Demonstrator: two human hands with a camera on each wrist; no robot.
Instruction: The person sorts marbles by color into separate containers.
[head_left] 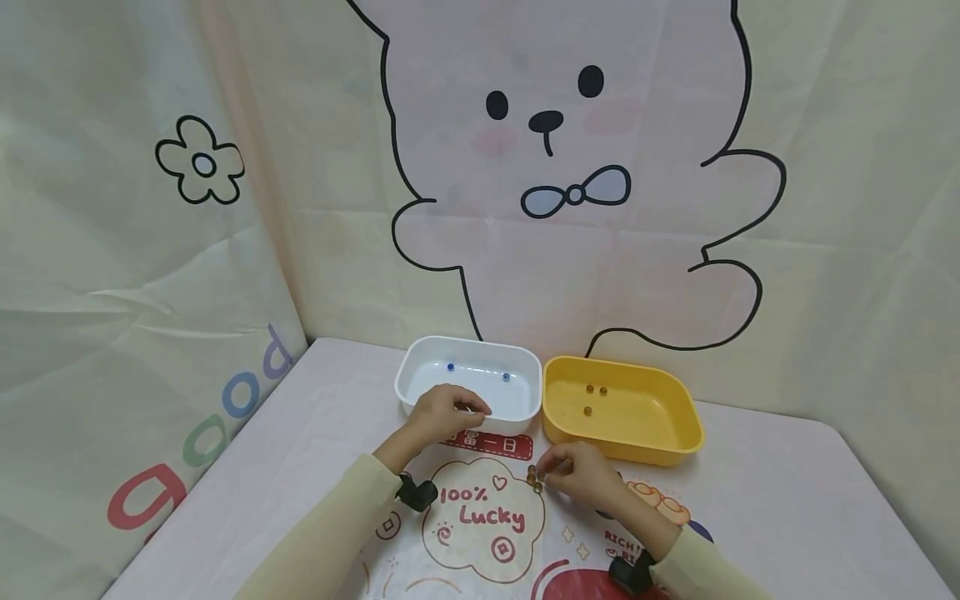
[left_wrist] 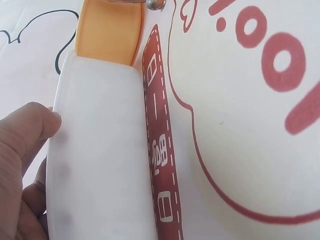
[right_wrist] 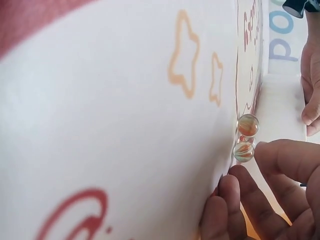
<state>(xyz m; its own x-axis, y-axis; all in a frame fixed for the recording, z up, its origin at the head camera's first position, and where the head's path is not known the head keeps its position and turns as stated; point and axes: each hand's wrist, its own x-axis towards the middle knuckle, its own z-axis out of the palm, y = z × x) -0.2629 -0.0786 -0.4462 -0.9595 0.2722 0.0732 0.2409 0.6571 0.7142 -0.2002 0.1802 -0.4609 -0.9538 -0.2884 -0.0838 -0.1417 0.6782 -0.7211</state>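
Observation:
My left hand is at the near rim of the white tub, thumb and fingers curled over its edge; in the left wrist view the thumb lies against the rim. Two blue marbles lie inside the tub. On the table, my right hand has its fingertips beside a small group of marbles. The right wrist view shows the index fingertip at a clear marble with orange swirls, and another such marble close by. Whether the fingers pinch one cannot be told.
A yellow tub with several amber marbles stands directly right of the white one. Printed drawings and lettering cover the near part of the white table. Behind the tubs hangs a cloth with a bear drawing.

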